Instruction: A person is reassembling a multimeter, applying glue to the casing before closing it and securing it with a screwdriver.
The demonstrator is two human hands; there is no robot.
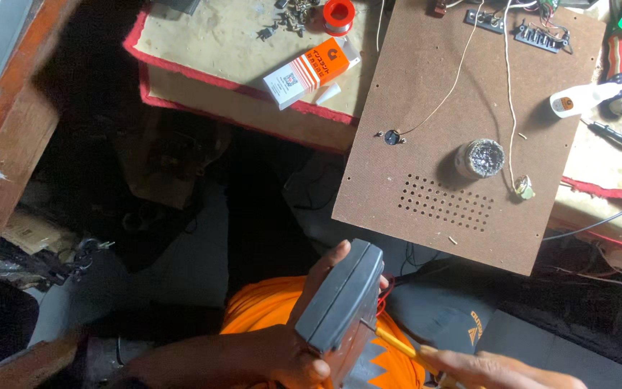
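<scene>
My left hand (pixel 304 338) grips a grey box-shaped device (pixel 340 295) low in the middle of the head view, over my orange clothing. Red wires (pixel 383 294) show at the device's right side. My right hand (pixel 494 369) comes in from the lower right and holds a yellow-handled tool (pixel 401 346) whose tip touches the device's lower edge.
A brown perforated board (pixel 469 122) with white wires, a small round tin (pixel 480 158) and terminal parts juts off the workbench. An orange-and-white carton (pixel 311 70), a solder reel (pixel 337 16), pliers and probes lie on the bench. Dark cluttered floor at left.
</scene>
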